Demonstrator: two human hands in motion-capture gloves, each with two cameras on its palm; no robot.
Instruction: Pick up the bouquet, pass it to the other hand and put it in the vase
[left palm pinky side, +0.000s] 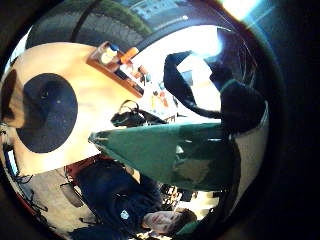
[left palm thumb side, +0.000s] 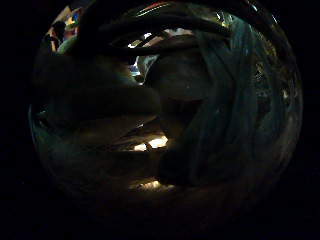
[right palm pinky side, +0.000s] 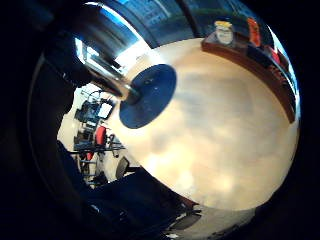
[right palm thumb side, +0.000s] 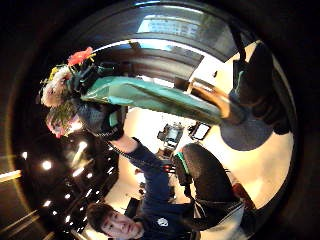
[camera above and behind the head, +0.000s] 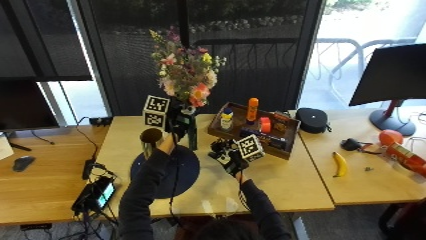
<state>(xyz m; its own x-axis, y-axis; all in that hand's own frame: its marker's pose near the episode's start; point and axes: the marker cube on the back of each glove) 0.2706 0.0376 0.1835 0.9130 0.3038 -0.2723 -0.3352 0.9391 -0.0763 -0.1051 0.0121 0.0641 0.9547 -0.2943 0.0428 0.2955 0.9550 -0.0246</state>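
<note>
My left hand (camera above and behind the head: 174, 125) grips the bouquet (camera above and behind the head: 186, 75) by its dark green wrap (camera above and behind the head: 191, 134) and holds it upright above the round dark blue mat (camera above and behind the head: 166, 172). The vase (camera above and behind the head: 150, 139), a brownish metallic cylinder, stands on that mat just left of the wrap's lower end. In the right thumb side palm view a gloved hand (right palm thumb side: 102, 119) is curled round the wrap (right palm thumb side: 150, 97) below the flowers (right palm thumb side: 65, 85). The wrap (left palm pinky side: 165, 150) also fills the left palm views. My right hand (camera above and behind the head: 231, 159) hovers over the table right of the mat and holds nothing.
A wooden tray (camera above and behind the head: 279, 145) with bottles and an orange tube sits behind the right hand. Farther right lie a black pouch (camera above and behind the head: 311, 120), a banana (camera above and behind the head: 340, 164) and a monitor stand (camera above and behind the head: 391, 120). A phone (camera above and behind the head: 98, 194) and cables lie at the front left.
</note>
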